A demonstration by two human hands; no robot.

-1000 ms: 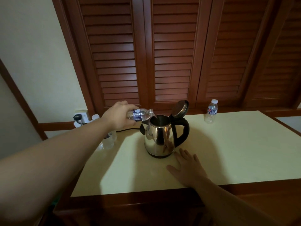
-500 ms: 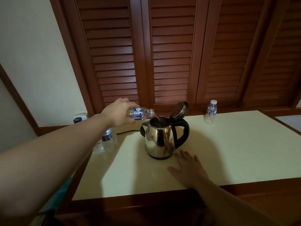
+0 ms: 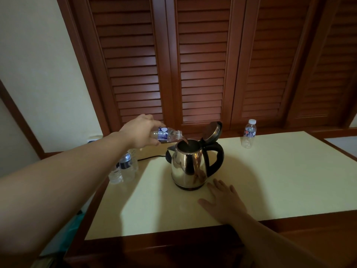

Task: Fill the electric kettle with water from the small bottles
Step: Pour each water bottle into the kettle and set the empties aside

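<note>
1. The louvred wooden doors [image 3: 202, 64] fill the back of the view, and the cream worktop [image 3: 280, 180] runs out from them with a wooden rim. There is wide bare surface to the right of the kettle and in front of it.
2. The electric kettle [image 3: 190, 165] stands left of centre on the worktop, lid [image 3: 213, 130] tipped back, its cord [image 3: 152, 157] trailing left.
3. The left hand [image 3: 141, 134] grips a small bottle [image 3: 167, 134] nearly level, its mouth over the kettle's opening, and a thin stream of water falls in. If the mouth drifts past the rim, I judge water would run down the steel towards the base and cord.
4. The right hand [image 3: 225, 203] lies flat with fingers straight on the worktop, just beside the kettle's base and gripping nothing.
5. Two bottles [image 3: 125, 169] crowd the left edge under the pouring forearm, where a dropped elbow could topple them. A capped bottle [image 3: 249, 133] stands well apart at the back right.
</note>
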